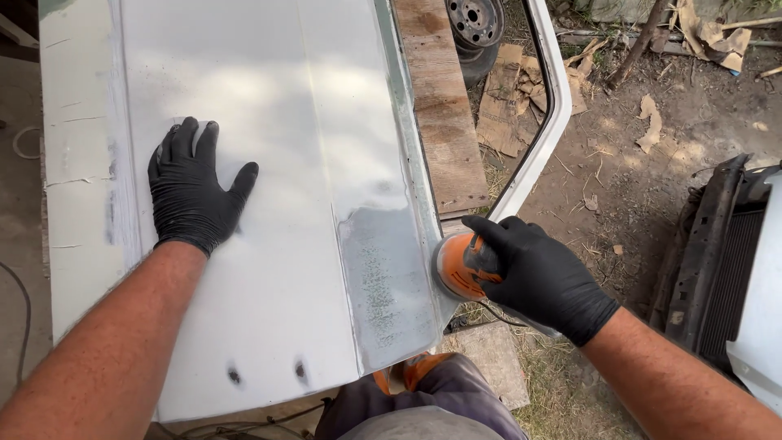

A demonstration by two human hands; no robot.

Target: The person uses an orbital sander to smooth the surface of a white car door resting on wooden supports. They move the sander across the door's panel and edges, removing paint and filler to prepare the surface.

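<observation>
Head view, looking down on a white car door panel (pixel 269 163) laid flat across a support, with both forearms reaching in from the near edge. Nearest the viewer, grey trousers (pixel 423 399) and an orange shoe tip (pixel 419 367) show just below the panel's near edge. Two small dark spots mark the paint close to that edge. The panel surface is matt and dusty white, with pale cloudy patches through its middle. A strip along its right edge, toward the near right corner, is worn down to grey, speckled bare metal. The left edge carries a narrower band with thin cracks and dark scuffs.

Right hand (pixel 542 277), in a black glove, is closed around an orange and grey sander (pixel 460 265), fingers wrapped over its top. The sander sits against the panel's right edge, touching the rim just beside the bare grey strip. A thin dark cable trails from below it.

Left hand (pixel 195 191), also gloved in black, lies open and flat on the panel, fingers spread, palm down, left of centre and well apart from the sander; it grips nothing.

Beyond the right edge, the white window frame (pixel 542 122) of the door curves away over a weathered wooden plank (pixel 440 114). Farther off lie cardboard scraps (pixel 521 90) on bare earth and a dark wheel (pixel 476 28) at the top. A dark radiator-like part (pixel 721 261) stands at the far right.
</observation>
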